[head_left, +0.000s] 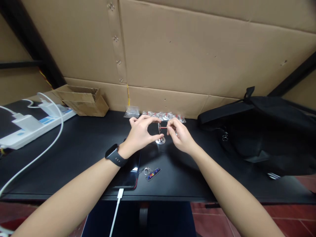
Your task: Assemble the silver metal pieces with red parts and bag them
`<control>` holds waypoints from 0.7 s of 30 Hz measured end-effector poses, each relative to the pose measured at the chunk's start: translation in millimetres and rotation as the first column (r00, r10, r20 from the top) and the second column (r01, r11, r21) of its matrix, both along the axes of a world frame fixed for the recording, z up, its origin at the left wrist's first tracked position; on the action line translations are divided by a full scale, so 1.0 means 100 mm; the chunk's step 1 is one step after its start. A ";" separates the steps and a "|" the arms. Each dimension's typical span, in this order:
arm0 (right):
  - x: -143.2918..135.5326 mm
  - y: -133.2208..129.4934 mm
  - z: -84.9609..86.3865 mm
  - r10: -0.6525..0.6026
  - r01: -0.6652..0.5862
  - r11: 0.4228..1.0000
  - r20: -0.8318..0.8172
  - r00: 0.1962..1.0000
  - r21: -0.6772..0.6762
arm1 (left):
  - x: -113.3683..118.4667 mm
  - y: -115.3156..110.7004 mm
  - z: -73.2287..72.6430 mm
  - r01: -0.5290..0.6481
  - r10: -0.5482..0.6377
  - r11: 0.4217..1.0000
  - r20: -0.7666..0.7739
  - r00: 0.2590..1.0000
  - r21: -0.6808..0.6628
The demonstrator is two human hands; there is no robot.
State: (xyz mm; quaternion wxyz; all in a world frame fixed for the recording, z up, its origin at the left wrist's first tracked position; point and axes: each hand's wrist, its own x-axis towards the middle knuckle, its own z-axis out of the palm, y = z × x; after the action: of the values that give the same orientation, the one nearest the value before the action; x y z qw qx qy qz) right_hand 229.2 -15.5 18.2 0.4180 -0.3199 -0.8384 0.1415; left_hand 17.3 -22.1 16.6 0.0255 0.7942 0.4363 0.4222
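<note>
My left hand [142,131] grips a small shiny metal disc [159,127] by its edge, on edge between thumb and fingertips. From the right, my right hand [179,133] pinches a thin red stick [164,127] that points at the disc's face; whether the two are joined I cannot tell. Just below my left thumb, another shiny round metal piece [161,141] lies on the black table [182,184], partly covered by the hand. Behind my hands, several similar round pieces in clear plastic bags [166,116] line the back of the table.
A phone or tablet [128,174] with a white cable [120,194] lies under my left wrist, beside a keychain [153,174]. At left are a white power strip [27,131] and an open cardboard box [85,103]. A black bag [271,131] fills the right. Cardboard [187,59] walls the back.
</note>
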 end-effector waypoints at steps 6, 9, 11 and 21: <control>-0.01 -0.01 0.01 -0.001 0.000 1.000 -0.030 1.000 -0.023 | 0.01 -0.01 -0.02 0.039 -0.039 0.999 -0.013 0.999 0.015; -0.01 -0.02 0.01 0.012 -0.012 1.000 -0.011 1.000 -0.029 | 0.01 -0.01 -0.02 0.060 -0.060 0.998 0.005 0.998 -0.017; -0.02 -0.03 -0.02 0.041 -0.044 0.995 -0.034 0.999 -0.085 | 0.02 0.00 -0.02 0.097 -0.094 0.994 0.061 0.994 -0.047; -0.12 0.01 -0.14 0.017 -0.363 0.765 -0.548 0.836 -0.532 | 0.03 -0.01 -0.01 0.276 -0.238 0.953 0.254 0.937 -0.124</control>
State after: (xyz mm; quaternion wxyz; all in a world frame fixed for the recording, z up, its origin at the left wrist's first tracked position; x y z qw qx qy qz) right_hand 217.3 -14.6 4.4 0.4804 -0.2985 -0.6318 0.5301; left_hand 19.9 -23.3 15.3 0.1950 0.7840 0.3544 0.4708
